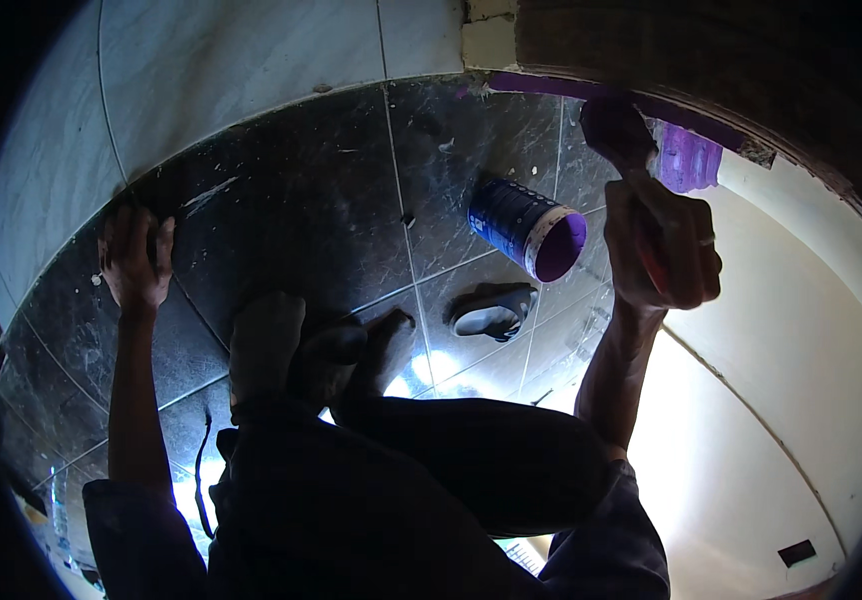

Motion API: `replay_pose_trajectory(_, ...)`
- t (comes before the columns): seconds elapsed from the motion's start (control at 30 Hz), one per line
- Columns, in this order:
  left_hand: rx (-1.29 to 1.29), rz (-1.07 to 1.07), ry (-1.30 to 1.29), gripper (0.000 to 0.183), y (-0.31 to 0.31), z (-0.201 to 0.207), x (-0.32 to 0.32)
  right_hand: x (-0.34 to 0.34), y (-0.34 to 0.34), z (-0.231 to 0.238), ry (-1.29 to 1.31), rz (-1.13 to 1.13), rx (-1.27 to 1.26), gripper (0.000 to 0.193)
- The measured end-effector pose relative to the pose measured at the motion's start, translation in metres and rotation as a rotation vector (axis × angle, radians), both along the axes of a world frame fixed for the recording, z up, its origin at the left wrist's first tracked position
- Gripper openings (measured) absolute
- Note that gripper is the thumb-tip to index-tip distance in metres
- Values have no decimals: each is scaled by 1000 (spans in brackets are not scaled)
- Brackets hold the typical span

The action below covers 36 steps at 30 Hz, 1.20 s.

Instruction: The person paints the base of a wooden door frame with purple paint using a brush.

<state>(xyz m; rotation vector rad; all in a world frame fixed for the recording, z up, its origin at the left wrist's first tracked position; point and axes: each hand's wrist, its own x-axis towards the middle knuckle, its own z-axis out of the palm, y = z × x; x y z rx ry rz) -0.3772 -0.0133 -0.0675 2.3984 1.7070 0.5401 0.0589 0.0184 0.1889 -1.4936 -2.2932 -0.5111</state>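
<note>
Spreading under everything, a dark, glossy, faintly veined tile floor [291, 190] is carrying pale grout lines and whitish scuffs. A smooth cream wall [781, 400] is curving along the right side, and a white marbled tile wall [241, 60] is rising at the upper left. A dark, rough-edged board [731, 75] is crossing the top right, with a purple-painted strip [541, 86] running along its lower edge.

Folded legs in dark cloth [471, 455] are filling the lower middle. On the right, the bare forearm is standing nearly upright and the right hand [663, 245] is making a fist, its fingers clamping on the handle of a purple-coated paintbrush [619, 135]. On the left, the arm is stretching forward and the left hand [137, 258] is lying back-up against the floor near the wall, fingers extending close together and thumb standing apart.

A blue cylindrical paint can [501, 210] is lying on its side between the hands, its pale, paint-smeared rim framing a purple interior. A dark, oval sandal [493, 312] is resting just below it. The paintbrush is pointing upward, its dark, paint-thick head overlapping the strip; whether the two are touching, I am not able to tell. A ragged purple patch [691, 160] is showing beside it.
</note>
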Motion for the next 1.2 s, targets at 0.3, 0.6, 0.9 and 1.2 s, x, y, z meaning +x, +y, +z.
replay_pose_trajectory(0.3, -5, 14, 15, 30, -2, -4, -1, 1, -4, 3, 18, -6, -6, 24)
replay_pose_trajectory(0.6, 44, 14, 23, 31, 1, 2, 1, 2, -10, 9, 14, -36, 2, 24)
replay_pose_trajectory(0.9, -127, 28, 11, 29, -2, 0, -1, 19, -65, 18, -15, 67, -178, 18)
replay_pose_trajectory(1.2, 9, 13, 22, 31, 0, 1, 2, 30, -71, 8, -39, 185, -350, 20)
